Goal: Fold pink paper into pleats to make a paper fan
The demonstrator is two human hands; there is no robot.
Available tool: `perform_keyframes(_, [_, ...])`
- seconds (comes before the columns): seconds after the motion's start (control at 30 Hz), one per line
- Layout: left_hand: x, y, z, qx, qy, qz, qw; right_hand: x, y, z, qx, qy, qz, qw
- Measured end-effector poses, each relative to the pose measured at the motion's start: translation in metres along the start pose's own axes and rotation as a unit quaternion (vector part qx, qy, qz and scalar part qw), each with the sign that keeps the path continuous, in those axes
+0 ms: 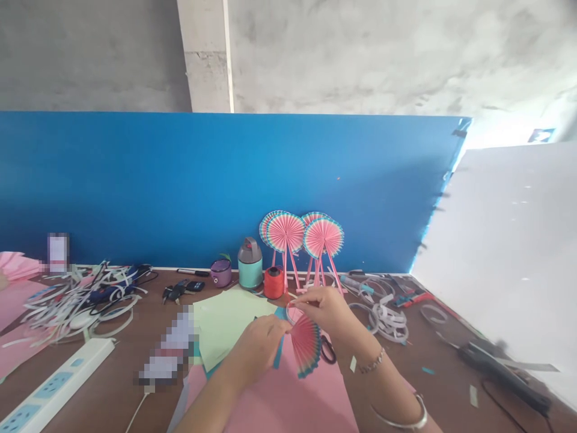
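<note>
Over the pink paper, my left hand [262,341] pinches the gathered end of a pleated pink paper fan [305,349] with a blue-green edge. The fan's folds spread downward to the right of those fingers. My right hand [328,310], just above the fan, has thumb and forefinger pressed together; what they hold is too small to make out. A pale curved loop [294,315] shows between the two hands. Black scissor handles [329,350] stick out beside the fan. Beneath my hands lie a pink sheet [293,397] and light green sheets [220,325].
Round pink fans [285,233] on stick legs stand by the blue partition [135,180]. Nearby are a red thread spool [273,284], a teal container [250,264] and a purple pot [220,273]. White strips [390,322] lie right, a power strip [58,385] left.
</note>
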State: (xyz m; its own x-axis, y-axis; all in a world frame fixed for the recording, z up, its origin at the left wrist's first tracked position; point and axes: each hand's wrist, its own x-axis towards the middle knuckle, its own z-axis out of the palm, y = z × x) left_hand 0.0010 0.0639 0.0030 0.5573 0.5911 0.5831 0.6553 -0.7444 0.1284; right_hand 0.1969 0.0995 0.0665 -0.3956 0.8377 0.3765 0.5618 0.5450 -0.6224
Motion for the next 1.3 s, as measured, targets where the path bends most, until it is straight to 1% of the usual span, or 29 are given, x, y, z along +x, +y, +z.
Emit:
perform_keyframes(0.07, [0.000,0.004,-0.003,-0.023,-0.014,0.010,1.000,0.000,0.003,-0.004,0.063,-0.024,0.032,0.997])
perform_keyframes(0.13, [0.000,0.010,-0.005,-0.071,-0.017,0.007,0.997,0.000,0.006,-0.010,0.130,-0.061,0.067,0.987])
perform_keyframes(0.2, [0.001,0.018,-0.008,-0.156,-0.008,-0.021,0.988,-0.002,0.009,-0.015,0.185,-0.096,0.107,0.972])
perform_keyframes(0.23, [0.001,0.022,-0.009,-0.210,0.002,-0.047,0.977,-0.003,0.010,-0.017,0.208,-0.107,0.127,0.964])
perform_keyframes(0.27, [0.002,0.025,-0.010,-0.270,0.018,-0.081,0.959,-0.003,0.013,-0.018,0.232,-0.114,0.144,0.955])
perform_keyframes(0.3, [0.004,0.028,-0.011,-0.330,0.038,-0.118,0.936,-0.004,0.016,-0.017,0.258,-0.117,0.155,0.946])
perform_keyframes(0.37, [0.008,0.029,-0.011,-0.428,0.094,-0.190,0.879,-0.003,0.022,-0.012,0.306,-0.123,0.157,0.931])
perform_keyframes(0.4, [0.010,0.028,-0.010,-0.459,0.129,-0.221,0.851,-0.001,0.025,-0.007,0.319,-0.125,0.151,0.927])
perform_keyframes(0.47, [0.014,0.021,-0.007,-0.485,0.200,-0.279,0.804,0.002,0.029,0.005,0.303,-0.133,0.139,0.934])
perform_keyframes(0.5, [0.015,0.015,-0.004,-0.481,0.233,-0.309,0.787,0.004,0.030,0.011,0.289,-0.137,0.129,0.939])
perform_keyframes(0.53, [0.016,0.009,-0.001,-0.466,0.261,-0.343,0.773,0.005,0.029,0.017,0.270,-0.138,0.123,0.945])
perform_keyframes(0.57, [0.016,0.003,0.002,-0.438,0.271,-0.378,0.769,0.006,0.027,0.023,0.243,-0.134,0.120,0.953])
perform_keyframes(0.6, [0.016,-0.003,0.005,-0.407,0.275,-0.405,0.772,0.006,0.023,0.027,0.201,-0.128,0.116,0.964])
perform_keyframes(0.67, [0.013,-0.014,0.010,-0.383,0.273,-0.419,0.777,0.005,0.013,0.035,0.099,-0.110,0.098,0.984])
perform_keyframes(0.73, [0.009,-0.020,0.013,-0.353,0.272,-0.424,0.789,0.001,-0.001,0.038,-0.004,-0.097,0.044,0.994])
perform_keyframes(0.8, [0.007,-0.022,0.013,-0.324,0.270,-0.427,0.800,-0.002,-0.015,0.037,-0.089,-0.085,-0.008,0.992])
perform_keyframes(0.87, [0.006,-0.020,0.012,-0.291,0.256,-0.427,0.817,-0.005,-0.026,0.035,-0.152,-0.075,-0.023,0.985])
perform_keyframes(0.9, [0.005,-0.018,0.012,-0.264,0.239,-0.422,0.834,-0.006,-0.031,0.033,-0.174,-0.071,-0.025,0.982])
perform_keyframes(0.97, [0.004,-0.014,0.012,-0.174,0.190,-0.391,0.884,-0.007,-0.036,0.029,-0.199,-0.064,-0.020,0.978])
perform_keyframes(1.03, [0.004,-0.012,0.012,-0.064,0.136,-0.322,0.935,-0.007,-0.037,0.026,-0.201,-0.054,-0.016,0.978])
perform_keyframes(1.07, [0.003,-0.012,0.012,-0.027,0.117,-0.286,0.951,-0.007,-0.036,0.025,-0.194,-0.050,-0.017,0.980])
perform_keyframes(1.13, [0.003,-0.012,0.012,0.008,0.089,-0.228,0.970,-0.006,-0.033,0.022,-0.172,-0.037,-0.029,0.984])
perform_keyframes(1.3, [0.003,-0.011,0.006,0.011,0.026,-0.147,0.989,-0.003,-0.022,0.014,-0.138,0.010,-0.057,0.989])
